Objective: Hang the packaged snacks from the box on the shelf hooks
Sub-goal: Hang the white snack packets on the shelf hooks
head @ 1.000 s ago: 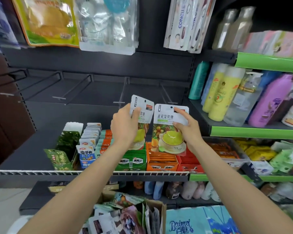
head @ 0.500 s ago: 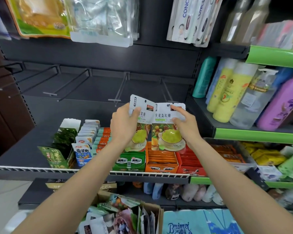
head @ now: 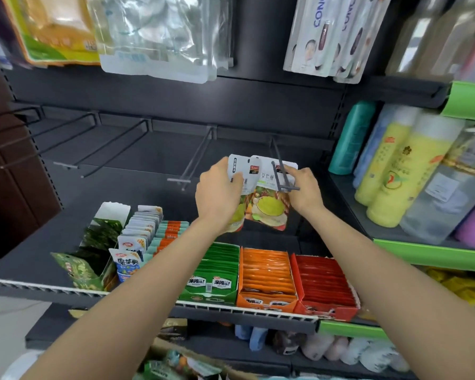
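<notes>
At the bottom edge of the view, below both forearms, the open brown cardboard box (head: 176, 363) shows a jumble of glossy packets, so stock is left to hang. Beyond it, under the wrists, the wire-fronted dark grey shelf (head: 39, 290) carries green, orange and red display cartons (head: 268, 281) of sachets.

Above these, the left hand (head: 217, 198) is clamped on the left edge of a flat white-topped snack pouch with a green fruit picture (head: 237, 171), thumb across its face and the fingers behind, out of sight. The right hand (head: 305, 190) pinches the right edge of a second matching snack pouch (head: 266, 204), which overlaps the first; its fingertips are closed on the white header. Both pouches hang upright between the two hands.

Just in front of the right fingers, the dark grey metal double-prong hook (head: 281, 174) crosses the header of the right pouch, its front crossbar lying just beside the right thumb. Whether the prong has entered the punched hole I cannot tell; the hole seems to sit close by the prong.

The step in hand looks to be threading the pouches onto this hook. The next move probably calls for lining the hanging holes with the prong tip, then sliding the pouches back toward the grey back panel (head: 176, 100). Further left of the left fingers, the neighbouring empty hook (head: 192, 165) stands free.
</notes>
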`<state>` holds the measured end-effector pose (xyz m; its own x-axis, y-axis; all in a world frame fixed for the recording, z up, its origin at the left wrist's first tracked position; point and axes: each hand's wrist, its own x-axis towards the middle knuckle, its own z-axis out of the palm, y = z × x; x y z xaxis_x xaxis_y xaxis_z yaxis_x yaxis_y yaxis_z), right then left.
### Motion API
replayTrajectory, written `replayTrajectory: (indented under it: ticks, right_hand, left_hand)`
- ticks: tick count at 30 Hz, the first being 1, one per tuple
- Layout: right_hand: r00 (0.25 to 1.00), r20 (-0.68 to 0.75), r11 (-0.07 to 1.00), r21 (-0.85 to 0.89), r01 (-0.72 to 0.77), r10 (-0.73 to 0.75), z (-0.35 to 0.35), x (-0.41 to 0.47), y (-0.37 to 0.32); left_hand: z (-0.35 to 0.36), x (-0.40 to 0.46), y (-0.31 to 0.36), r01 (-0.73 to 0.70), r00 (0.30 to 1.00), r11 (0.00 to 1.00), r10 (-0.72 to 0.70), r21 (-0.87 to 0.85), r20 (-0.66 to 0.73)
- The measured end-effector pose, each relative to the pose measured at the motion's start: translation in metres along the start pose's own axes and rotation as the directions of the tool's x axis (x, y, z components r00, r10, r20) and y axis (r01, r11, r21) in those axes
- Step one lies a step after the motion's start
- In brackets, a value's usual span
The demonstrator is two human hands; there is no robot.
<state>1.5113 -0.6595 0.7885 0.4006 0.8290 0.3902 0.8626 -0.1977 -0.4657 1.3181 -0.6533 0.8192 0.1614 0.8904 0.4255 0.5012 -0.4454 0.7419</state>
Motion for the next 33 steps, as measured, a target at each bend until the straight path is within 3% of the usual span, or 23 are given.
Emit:
replayTrajectory:
  ticks: [5, 13, 19, 24, 28, 31, 33]
  right_hand:
    - [0.988, 0.149, 0.999, -0.02, -0.03, 0.032, 0.017, 0.045, 0.011]
    - [0.976, 0.183, 0.993, -0.005, -0.116, 0.115, 0.019, 0.079, 0.009]
    - [0.978, 0.163, 0.95, 0.262, -0.171, 0.131, 0.014, 0.052, 0.002]
    - [0.957, 0.162, 0.667, 0.689, -0.284, 0.24, -0.016, -0.025, -0.006]
    - [0.966, 0.13, 0.59, 0.771, -0.24, 0.222, -0.032, -0.089, -0.013]
    - [0.985, 0.125, 0.584, 0.793, -0.173, 0.121, -0.036, -0.119, -0.02]
    - [0.996, 0.07, 0.596, 0.798, -0.09, 0.057, -0.038, -0.128, -0.024]
  left_hand:
    - [0.015, 0.017, 0.004, 0.024, 1.0, 1.0, -0.024, -0.005, 0.0]
    - [0.02, 0.022, -0.005, 0.019, 1.0, 1.0, -0.018, -0.013, 0.017]
    - [0.012, 0.012, -0.005, 0.056, 0.998, 0.994, -0.052, -0.098, 0.041]
    - [0.003, -0.013, -0.011, 0.123, 0.991, 0.98, -0.113, -0.155, 0.066]
    - [-0.005, -0.042, -0.023, 0.184, 0.979, 0.934, -0.147, -0.306, 0.139]
    - [-0.006, -0.06, -0.023, 0.225, 0.957, 0.859, -0.106, -0.459, 0.27]
    - [-0.002, -0.065, -0.02, 0.207, 0.956, 0.836, -0.063, -0.508, 0.286]
